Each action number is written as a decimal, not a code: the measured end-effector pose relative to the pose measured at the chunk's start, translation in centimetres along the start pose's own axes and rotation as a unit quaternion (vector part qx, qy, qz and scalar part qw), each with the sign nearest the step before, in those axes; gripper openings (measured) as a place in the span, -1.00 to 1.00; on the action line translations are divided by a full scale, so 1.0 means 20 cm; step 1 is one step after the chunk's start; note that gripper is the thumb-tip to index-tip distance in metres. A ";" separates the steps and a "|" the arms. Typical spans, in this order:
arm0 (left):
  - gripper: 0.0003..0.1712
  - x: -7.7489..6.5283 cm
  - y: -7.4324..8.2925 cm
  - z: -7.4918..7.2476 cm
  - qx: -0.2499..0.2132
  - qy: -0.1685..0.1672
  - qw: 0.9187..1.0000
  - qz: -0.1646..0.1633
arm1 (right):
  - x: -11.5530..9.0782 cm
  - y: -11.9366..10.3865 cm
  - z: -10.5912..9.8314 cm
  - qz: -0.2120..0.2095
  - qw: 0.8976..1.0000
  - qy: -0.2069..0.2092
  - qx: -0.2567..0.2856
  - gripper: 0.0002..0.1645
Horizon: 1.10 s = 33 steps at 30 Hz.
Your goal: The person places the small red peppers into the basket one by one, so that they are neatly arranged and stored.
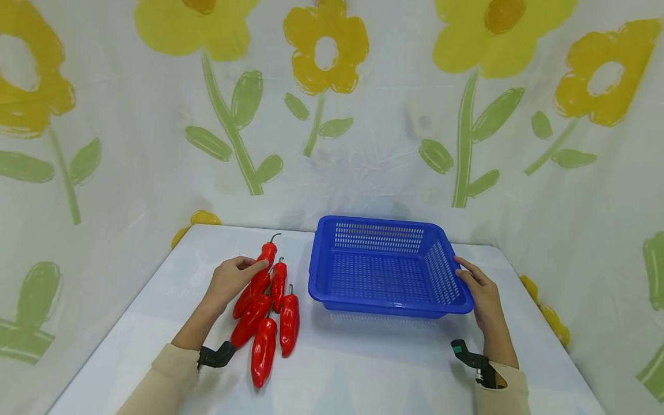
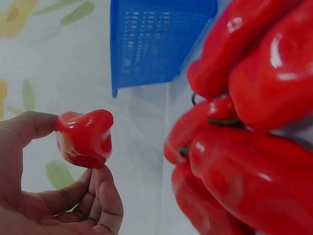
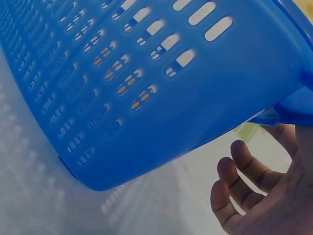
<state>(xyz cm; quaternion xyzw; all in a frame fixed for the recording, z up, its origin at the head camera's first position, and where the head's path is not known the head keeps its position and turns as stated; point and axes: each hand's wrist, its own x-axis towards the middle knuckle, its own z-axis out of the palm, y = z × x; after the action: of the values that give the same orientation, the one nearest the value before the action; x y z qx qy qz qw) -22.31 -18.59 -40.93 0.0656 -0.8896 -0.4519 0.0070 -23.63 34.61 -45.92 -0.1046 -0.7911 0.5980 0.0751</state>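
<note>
Pinching a red pepper [image 2: 84, 134], narrowed left grip [image 1: 230, 280]; pinching blue basket's rim [image 1: 384, 308], right grip [image 1: 482, 291], partly hidden in wrist view

A white table [image 1: 373, 369] bears red peppers [image 1: 263, 353] and a blue basket [image 1: 384, 306].

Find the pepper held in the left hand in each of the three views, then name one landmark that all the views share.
Head: the pepper is left of centre, below mid-height, in the left hand.
Left wrist: left of centre, slightly below mid-height.
Right wrist: not in this picture.
Shared landmark: the blue basket, right of centre in head, at the top in left wrist, filling much of right wrist.
</note>
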 end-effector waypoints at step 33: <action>-0.27 0.11 0.44 0.25 -0.143 -0.134 0.981 -0.003 | 0.01 0.03 0.01 -0.014 1.000 0.006 0.024 -0.34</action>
<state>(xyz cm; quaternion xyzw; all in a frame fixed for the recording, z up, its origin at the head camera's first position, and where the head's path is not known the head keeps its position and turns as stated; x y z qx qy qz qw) -25.83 -9.71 -36.82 0.0057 -0.8084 -0.5792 -0.1046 -23.87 34.61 -46.59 -0.0954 -0.7774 0.6150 0.0910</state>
